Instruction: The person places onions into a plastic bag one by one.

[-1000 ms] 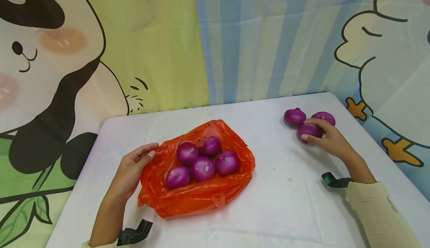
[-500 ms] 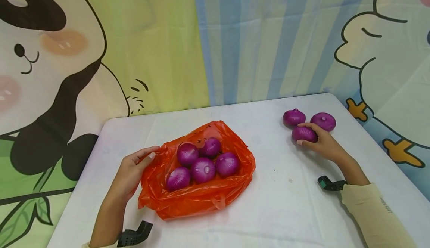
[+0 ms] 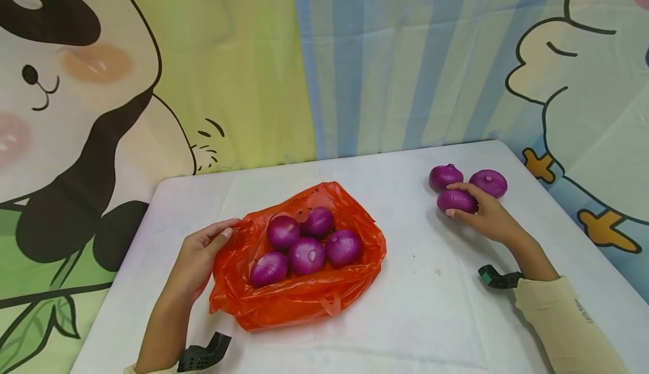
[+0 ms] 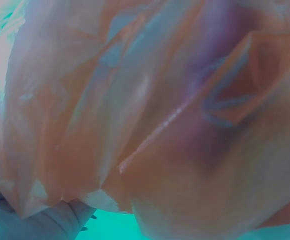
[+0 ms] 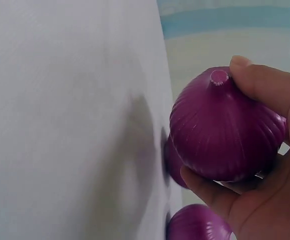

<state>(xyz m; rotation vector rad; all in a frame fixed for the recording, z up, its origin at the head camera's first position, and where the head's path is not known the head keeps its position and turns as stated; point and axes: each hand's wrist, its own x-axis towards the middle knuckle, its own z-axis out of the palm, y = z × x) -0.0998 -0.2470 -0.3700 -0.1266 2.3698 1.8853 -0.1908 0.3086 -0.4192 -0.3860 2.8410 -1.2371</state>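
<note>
My right hand (image 3: 484, 213) grips a purple onion (image 3: 455, 200) between thumb and fingers at the table's far right. In the right wrist view this onion (image 5: 225, 130) shows its cut stem end near the thumb, and a gap with a shadow lies between it and the tabletop. Two more onions sit just behind: one (image 3: 445, 177) to the left and one (image 3: 488, 183) to the right. My left hand (image 3: 198, 261) pinches the left rim of a red plastic bag (image 3: 299, 309). Inside the open bag lie several purple onions (image 3: 306, 255). The bag's film (image 4: 150, 125) fills most of the left wrist view.
Everything stands on a white-covered table (image 3: 421, 317). A cartoon-printed curtain (image 3: 253, 70) hangs behind its far edge. Dark wrist devices (image 3: 205, 353) are worn on both arms.
My right hand has shifted slightly left and towards me with the gripped onion, uncovering more of the right rear onion. My left hand and the bag stay nearly still.
</note>
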